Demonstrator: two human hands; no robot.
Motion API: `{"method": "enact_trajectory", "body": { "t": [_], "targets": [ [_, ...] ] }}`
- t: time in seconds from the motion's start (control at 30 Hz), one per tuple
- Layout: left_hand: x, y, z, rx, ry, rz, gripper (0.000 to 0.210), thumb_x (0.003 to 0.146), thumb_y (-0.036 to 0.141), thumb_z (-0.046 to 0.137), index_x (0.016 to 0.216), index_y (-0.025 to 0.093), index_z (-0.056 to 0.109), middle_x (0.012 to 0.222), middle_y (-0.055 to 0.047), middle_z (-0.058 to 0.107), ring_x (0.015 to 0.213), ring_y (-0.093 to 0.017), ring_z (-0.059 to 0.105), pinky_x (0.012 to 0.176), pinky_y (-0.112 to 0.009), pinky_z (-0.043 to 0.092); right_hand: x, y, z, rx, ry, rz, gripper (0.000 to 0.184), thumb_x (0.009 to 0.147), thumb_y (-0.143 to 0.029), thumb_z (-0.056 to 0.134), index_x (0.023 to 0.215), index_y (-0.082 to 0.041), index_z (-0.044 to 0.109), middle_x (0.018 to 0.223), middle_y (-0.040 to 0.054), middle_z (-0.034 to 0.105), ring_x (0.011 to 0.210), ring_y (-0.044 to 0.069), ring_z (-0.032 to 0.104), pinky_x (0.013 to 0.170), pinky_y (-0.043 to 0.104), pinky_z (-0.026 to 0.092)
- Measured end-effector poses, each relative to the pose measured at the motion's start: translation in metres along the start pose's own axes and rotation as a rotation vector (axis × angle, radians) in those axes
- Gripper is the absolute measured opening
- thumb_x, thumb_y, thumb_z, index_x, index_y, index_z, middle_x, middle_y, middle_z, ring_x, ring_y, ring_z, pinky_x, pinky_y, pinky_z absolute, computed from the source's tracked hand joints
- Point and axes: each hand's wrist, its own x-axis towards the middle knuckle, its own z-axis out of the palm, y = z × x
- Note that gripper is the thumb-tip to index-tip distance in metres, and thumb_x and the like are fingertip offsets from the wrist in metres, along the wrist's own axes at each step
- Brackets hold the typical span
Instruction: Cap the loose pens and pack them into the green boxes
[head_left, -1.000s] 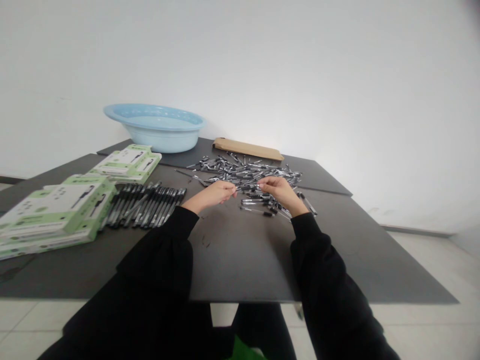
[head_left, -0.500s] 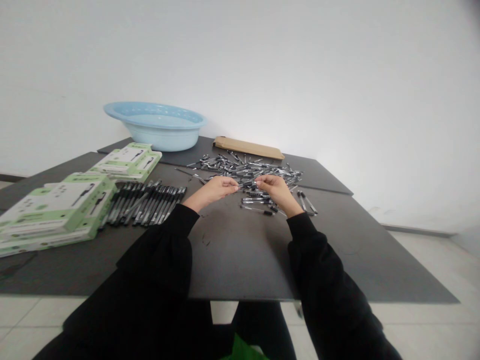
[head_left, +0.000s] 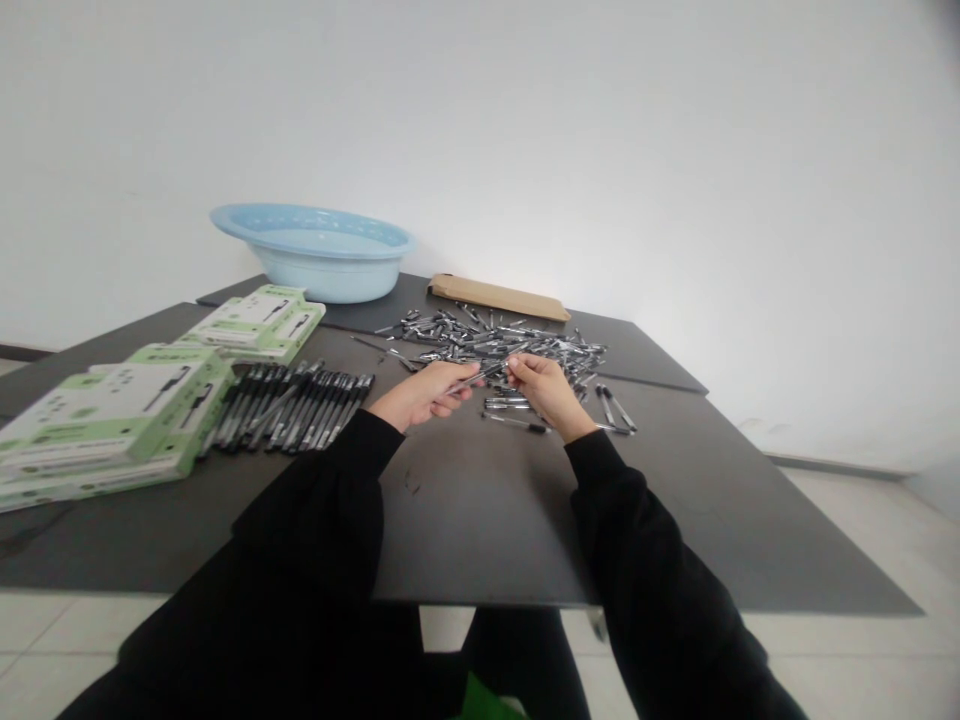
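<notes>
fingers: left hand (head_left: 431, 394) has thumb and fingers closed around a pen (head_left: 492, 369); right hand (head_left: 547, 390) pinches thumb and fingertip at the other end, though whether on the barrel or a small part there is too small to tell.
held pen: between the two hands, in front of the loose pile (head_left: 517, 340), slanting away from the body toward the right.
pile: jumbled pens just beyond the hands; the right hand hides part of its near edge.
stray pens (head_left: 615, 408): just right of the right hand, on the dark table (head_left: 480, 510).
pen row (head_left: 311, 410): left of the left hand, side by side, one lying slantwise over the others.
boxes: near stack (head_left: 112, 420) and far stack (head_left: 251, 322), white and green, left of and behind the row.
basin (head_left: 330, 270): light blue, behind the far stack.
cardboard (head_left: 499, 297): brown, flat, beyond the pile.
forearms: black sleeves reach forward over the near edge and converge.
left wrist: thumb uppermost, fingers curled under.
right wrist: bent inward, fingertips pointing left.
</notes>
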Motion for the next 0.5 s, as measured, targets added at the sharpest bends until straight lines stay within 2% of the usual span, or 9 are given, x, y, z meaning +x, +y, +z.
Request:
{"method": "enact_trajectory", "body": {
  "t": [0.1, 0.2, 0.27, 0.4, 0.5],
  "targets": [
    [0.0015, -0.0003, -0.0025, -0.006, 0.028, 0.009, 0.031, 0.093, 0.037, 0.055, 0.081, 0.011, 0.064, 0.054, 0.005, 0.041, 0.034, -0.001, 0.018, 0.035, -0.016, 0.01, -0.0015, -0.0013, 0.0033, 0.013, -0.022, 0.006, 0.04, 0.062, -0.053, 0.085, 0.073, -0.019, 0.068, 0.067, -0.0017, 0.058, 0.061, 0.011, 0.049, 0.062, 0.028, 0.04],
    [0.0032, -0.0012, -0.0024, -0.014, 0.073, 0.083, 0.016, 0.085, 0.026, 0.066, 0.079, 0.012, 0.061, 0.057, 0.004, 0.046, 0.037, -0.001, 0.027, 0.036, -0.014, 0.015, -0.0013, -0.0013, 0.0034, 0.005, 0.005, -0.002, 0.041, 0.062, -0.055, 0.084, 0.074, -0.019, 0.068, 0.065, -0.0025, 0.058, 0.06, 0.011, 0.049, 0.061, 0.027, 0.039],
    [0.0033, -0.0013, -0.0015, -0.055, 0.084, 0.077, 0.019, 0.083, 0.027, 0.07, 0.078, 0.014, 0.057, 0.06, 0.003, 0.05, 0.038, -0.001, 0.031, 0.036, -0.013, 0.015, -0.0009, -0.0009, 0.0027, -0.011, 0.025, -0.012, 0.041, 0.063, -0.056, 0.083, 0.074, -0.019, 0.068, 0.063, -0.003, 0.057, 0.059, 0.011, 0.048, 0.061, 0.027, 0.038],
    [0.003, -0.002, 0.0004, -0.106, 0.027, 0.031, 0.025, 0.089, 0.037, 0.064, 0.079, 0.016, 0.055, 0.058, 0.004, 0.048, 0.036, -0.001, 0.024, 0.036, -0.014, 0.012, -0.0007, 0.0005, 0.0026, -0.059, 0.018, -0.022, 0.041, 0.065, -0.058, 0.081, 0.071, -0.019, 0.066, 0.064, -0.0023, 0.056, 0.059, 0.011, 0.048, 0.061, 0.027, 0.039],
    [0.0034, -0.0027, 0.0016, -0.054, 0.08, 0.104, 0.021, 0.084, 0.029, 0.07, 0.079, 0.015, 0.055, 0.058, 0.004, 0.049, 0.038, -0.001, 0.029, 0.037, -0.013, 0.015, -0.0005, 0.0027, 0.0028, -0.11, 0.031, -0.033, 0.043, 0.068, -0.061, 0.077, 0.071, -0.02, 0.064, 0.064, -0.0014, 0.056, 0.059, 0.012, 0.049, 0.061, 0.028, 0.039]
  ]
}}
